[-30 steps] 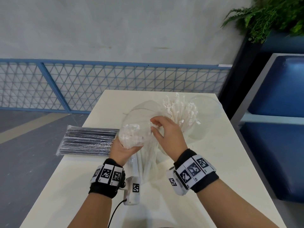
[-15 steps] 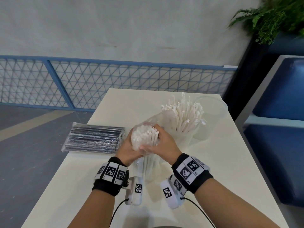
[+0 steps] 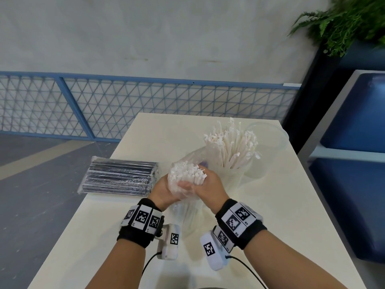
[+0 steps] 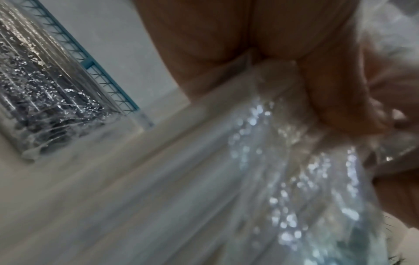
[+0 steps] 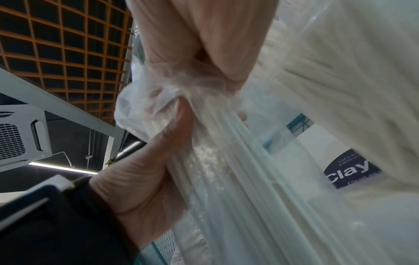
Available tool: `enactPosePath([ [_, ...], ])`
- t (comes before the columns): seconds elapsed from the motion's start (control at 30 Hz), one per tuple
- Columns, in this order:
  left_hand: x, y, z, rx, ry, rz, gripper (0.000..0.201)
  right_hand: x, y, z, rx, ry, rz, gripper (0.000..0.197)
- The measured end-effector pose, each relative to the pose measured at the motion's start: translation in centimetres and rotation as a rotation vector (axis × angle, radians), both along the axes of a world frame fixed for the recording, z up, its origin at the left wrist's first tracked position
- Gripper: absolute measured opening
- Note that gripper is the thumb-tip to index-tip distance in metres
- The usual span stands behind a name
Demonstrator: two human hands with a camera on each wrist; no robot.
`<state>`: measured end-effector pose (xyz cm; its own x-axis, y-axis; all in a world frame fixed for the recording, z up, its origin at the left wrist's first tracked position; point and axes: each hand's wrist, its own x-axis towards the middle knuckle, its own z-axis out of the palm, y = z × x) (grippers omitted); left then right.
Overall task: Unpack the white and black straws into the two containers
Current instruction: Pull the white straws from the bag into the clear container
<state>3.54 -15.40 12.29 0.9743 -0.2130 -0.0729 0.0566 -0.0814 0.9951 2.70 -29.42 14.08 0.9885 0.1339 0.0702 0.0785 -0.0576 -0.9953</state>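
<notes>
A bundle of white straws point(image 3: 188, 174), half out of its clear bag point(image 3: 187, 213), is gripped by both the left hand point(image 3: 164, 189) and right hand point(image 3: 208, 185) pressed together over the table point(image 3: 281, 205). More white straws are stood in the container point(image 3: 233, 176) just behind, and the wrapped black straws point(image 3: 119, 177) are left lying to the left

I see a pale wall point(image 3: 145, 34), a blue mesh railing point(image 3: 125, 101), grey floor point(image 3: 31, 184) and a fern point(image 3: 343, 19) beyond my cream desk point(image 3: 291, 205).
</notes>
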Motion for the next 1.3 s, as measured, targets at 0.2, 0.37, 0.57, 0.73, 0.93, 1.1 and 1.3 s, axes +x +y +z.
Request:
enactPosePath([
  [0.2, 0.0, 0.1, -0.1, -0.014, -0.026, 0.059, 0.058, -0.1, -0.8, 0.4, 0.015, -0.030, -0.085, 0.024],
  [0.37, -0.2, 0.0, -0.1, 0.043, -0.068, 0.098, 0.047, 0.1, -1.9, 2.1, 0.080, -0.051, -0.106, 0.010],
  [0.57, 0.1, -0.1, -0.5, 0.102, -0.062, 0.130, 0.038, 0.7, -3.1, 4.2, 0.285, -0.070, -0.160, 0.024],
  [0.73, -0.2, -0.2, -0.3, 0.115, -0.046, 0.115, 0.029, 1.6, -4.9, 6.9, 0.402, -0.172, -0.193, 0.006],
  [0.93, -0.2, -0.2, -0.1, 0.100, -0.049, 0.113, 0.026, 1.7, -5.8, 7.9, 0.543, -0.154, -0.217, 0.007],
  [1.1, -0.4, -0.4, 0.2, 0.059, -0.074, 0.090, 0.041, -0.1, -3.9, 5.5, 0.213, -0.002, -0.074, 0.032],
  [1.3, -0.6, -0.5, 0.4, 0.064, -0.091, 0.027, 0.037, -0.5, -1.5, 3.2, 0.127, 0.032, -0.133, 0.015],
])
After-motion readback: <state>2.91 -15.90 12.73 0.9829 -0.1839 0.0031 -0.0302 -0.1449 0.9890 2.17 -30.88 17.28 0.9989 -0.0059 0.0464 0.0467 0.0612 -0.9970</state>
